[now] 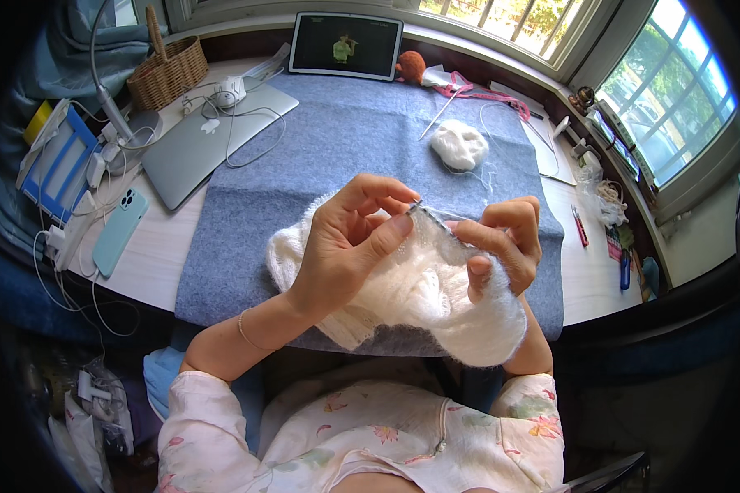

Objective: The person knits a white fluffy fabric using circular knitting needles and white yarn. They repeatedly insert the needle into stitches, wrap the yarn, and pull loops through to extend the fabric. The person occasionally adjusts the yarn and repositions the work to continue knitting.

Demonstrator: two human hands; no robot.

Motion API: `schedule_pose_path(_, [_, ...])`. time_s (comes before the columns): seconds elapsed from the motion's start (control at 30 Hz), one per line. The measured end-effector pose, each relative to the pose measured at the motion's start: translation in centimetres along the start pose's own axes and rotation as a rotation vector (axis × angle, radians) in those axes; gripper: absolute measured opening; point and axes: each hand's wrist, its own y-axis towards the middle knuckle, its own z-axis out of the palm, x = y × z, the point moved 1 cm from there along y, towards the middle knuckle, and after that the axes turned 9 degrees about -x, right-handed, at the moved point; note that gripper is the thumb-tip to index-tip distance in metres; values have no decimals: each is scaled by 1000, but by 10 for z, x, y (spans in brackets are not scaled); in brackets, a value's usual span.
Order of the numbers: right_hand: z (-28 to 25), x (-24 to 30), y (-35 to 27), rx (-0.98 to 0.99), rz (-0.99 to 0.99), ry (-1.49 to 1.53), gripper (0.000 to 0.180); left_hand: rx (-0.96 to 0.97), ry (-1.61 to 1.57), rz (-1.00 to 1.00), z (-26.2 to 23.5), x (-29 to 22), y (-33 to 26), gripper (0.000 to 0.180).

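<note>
Both my hands hold up a fluffy white piece of knitting (419, 283) above the table's near edge. Thumb and fingers of my left hand (358, 230) pinch its top edge, where a thin dark knitting needle (430, 215) runs through the stitches. My right hand (501, 246) is closed around the right end of that edge, its fingers curled. The rest of the knitting hangs below and spreads behind my left wrist. A strand leads back toward a white ball of yarn (459, 145) lying beyond my right hand.
A blue-grey felt mat (247, 214) covers the table's middle. To the left lie a silver laptop (205, 140), a teal phone (121, 232), cables and a wicker basket (168, 72). A tablet (345, 47) stands at the back. A red pen-like tool (580, 227) lies right.
</note>
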Motion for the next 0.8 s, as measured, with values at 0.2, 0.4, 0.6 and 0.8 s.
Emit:
schedule_pose_path(0.2, [3,-3,-3,145,53,265,36,132,48,-47,-6,4,1,15])
schedule_pose_path(0.4, [3,-8,-1,-58,42,161,33,55,83,-139,-8,4,1,16])
schedule_pose_path(0.6, [6,-5,-3,-6,7,124,33,-15,-30,-86,-8,4,3,16])
schedule_pose_path(0.8, [7,-6,-5,-26,5,100,34,-20,-36,-63,-9,4,3,14])
